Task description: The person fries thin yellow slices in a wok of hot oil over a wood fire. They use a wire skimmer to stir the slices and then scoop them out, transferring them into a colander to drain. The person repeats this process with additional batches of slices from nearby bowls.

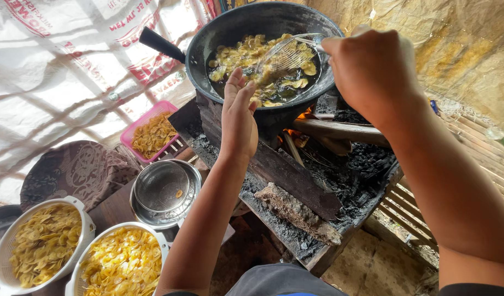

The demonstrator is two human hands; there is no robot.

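Frying step | right hand [372,68] grips wire skimmer [287,53] in black wok [208,41] of banana chips [246,52], 12 o'clock | left hand [239,118] hovers, fingers open | next, by the look: steady lift, draining oil

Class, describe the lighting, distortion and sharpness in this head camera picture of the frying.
Head view: daylight glows through the white tarp, washing it out; the wok interior stays dark, its oil glinting. Wide-angle distortion stretches the right hand and forearm at the edge. The left hand and chip colanders look sharp.

Left hand [239,118] open, right hand [372,68] clenched
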